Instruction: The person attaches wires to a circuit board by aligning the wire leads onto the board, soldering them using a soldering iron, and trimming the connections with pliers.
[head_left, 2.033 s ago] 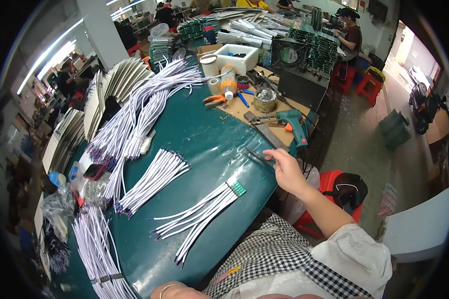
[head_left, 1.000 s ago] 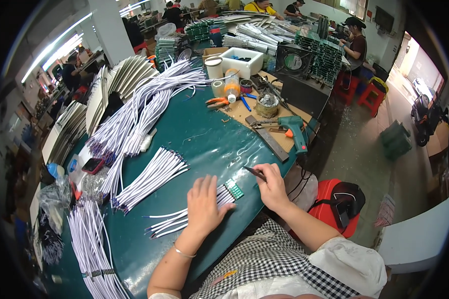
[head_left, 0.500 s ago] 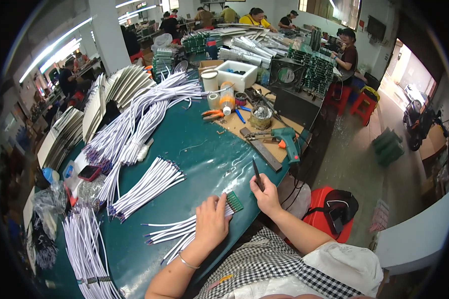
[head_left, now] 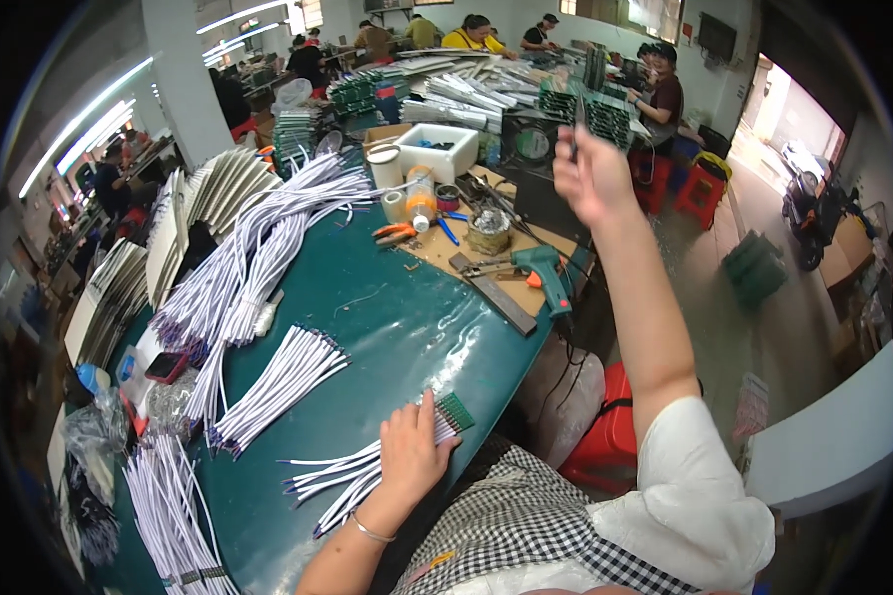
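Note:
My left hand [head_left: 415, 444] lies flat with its fingers stretched over a fan of white wires [head_left: 339, 478]. Just beyond its fingertips is a small green circuit board [head_left: 454, 411], at which the wires end. My right hand [head_left: 595, 180] is raised high, arm outstretched, at the far right beyond the table edge. Its fingers are closed on a dark, slim, pointed tool [head_left: 579, 114] whose tip points up; its exact kind is too small to tell.
White wire bundles [head_left: 280, 387] lie left on the green table [head_left: 387, 342]. A green glue gun [head_left: 544, 276], a tin [head_left: 488, 234], pliers [head_left: 395, 233] and a white foam box [head_left: 442, 149] stand beyond. Stacked circuit boards [head_left: 590, 104] and a co-worker [head_left: 660, 89] are farther off.
My right hand has swung up and away from beside the circuit board, carrying the dark tool. My left hand stays on the wires. The whole view has shifted slightly.

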Motion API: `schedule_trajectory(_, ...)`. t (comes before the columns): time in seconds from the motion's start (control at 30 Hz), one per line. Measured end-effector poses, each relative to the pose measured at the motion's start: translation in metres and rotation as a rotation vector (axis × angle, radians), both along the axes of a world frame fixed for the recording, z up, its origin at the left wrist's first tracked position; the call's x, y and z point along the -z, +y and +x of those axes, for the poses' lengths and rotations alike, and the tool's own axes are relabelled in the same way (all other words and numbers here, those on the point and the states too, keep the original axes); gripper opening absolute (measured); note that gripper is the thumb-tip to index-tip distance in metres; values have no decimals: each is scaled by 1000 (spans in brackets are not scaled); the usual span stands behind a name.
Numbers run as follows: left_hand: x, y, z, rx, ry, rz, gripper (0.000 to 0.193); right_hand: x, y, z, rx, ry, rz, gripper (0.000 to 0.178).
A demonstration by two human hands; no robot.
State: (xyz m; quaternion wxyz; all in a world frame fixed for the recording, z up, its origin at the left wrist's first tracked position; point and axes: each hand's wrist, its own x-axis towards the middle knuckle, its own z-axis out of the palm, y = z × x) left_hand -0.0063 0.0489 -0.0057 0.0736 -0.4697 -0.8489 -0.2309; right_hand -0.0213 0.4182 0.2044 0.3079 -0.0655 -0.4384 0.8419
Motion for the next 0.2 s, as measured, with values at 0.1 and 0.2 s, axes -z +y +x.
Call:
schedule_trajectory(0.1,-5,-7,-1,-15,-12,9,83,-36,25,-36,116,-42,57,22)
schedule_trajectory(0.2,-5,-7,-2,-36,-14,6,85,-42,24,-40,124,-43,70,22)
